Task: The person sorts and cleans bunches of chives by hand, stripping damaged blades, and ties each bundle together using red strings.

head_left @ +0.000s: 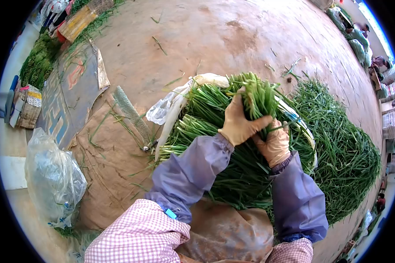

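My left hand [239, 120], in a tan glove, is wrapped round the upper part of a bunch of chives [260, 97], pale cut ends up. Just below and to the right, my right hand [276, 142], gloved too, has its fingers curled round the leafy lower part of the same bunch. Under both hands lie more chives [206, 103] in bundles, inside an opened white sack [164, 136] whose rim shows on the left, top and right. Part of the pile is hidden by my forearms in purple sleeve covers.
A large heap of loose green leaves [338, 149] spreads on the right. At left are a clear plastic bag [55, 175], flattened cardboard [57, 105], a brown cloth [105, 171] and a ridged strip [131, 111]. Other people and sacks [357, 50] line the far right.
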